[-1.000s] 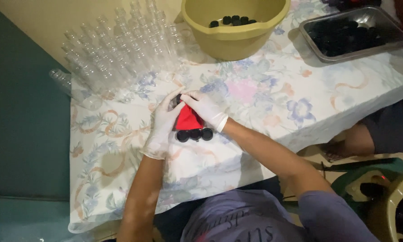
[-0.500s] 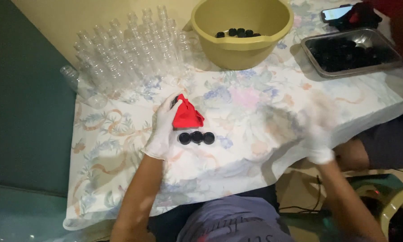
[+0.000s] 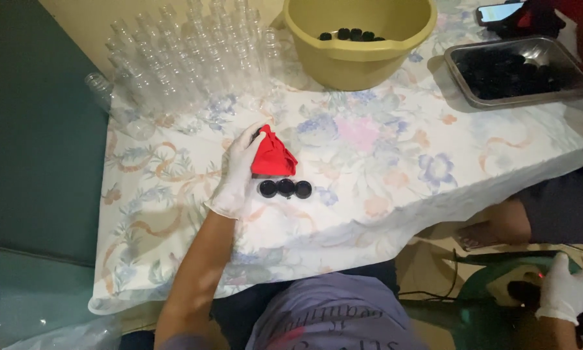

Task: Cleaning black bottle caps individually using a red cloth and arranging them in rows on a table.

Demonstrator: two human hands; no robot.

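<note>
Red cloth (image 3: 273, 159) pinched in left hand (image 3: 237, 172) fingers (image 3: 258, 131), caps (image 3: 285, 188) below

The red cloth (image 3: 273, 158) covers whatever sits under it in the middle of the frame, and I can't tell what the left hand (image 3: 238, 172) grips beneath it. The right hand (image 3: 567, 295) is low in the bottom right corner, partly cut off by the edge. The metal tray (image 3: 461, 81) at the upper right holds dark things too blurry to count. The phone (image 3: 499, 11) is cut off at the top.
</note>
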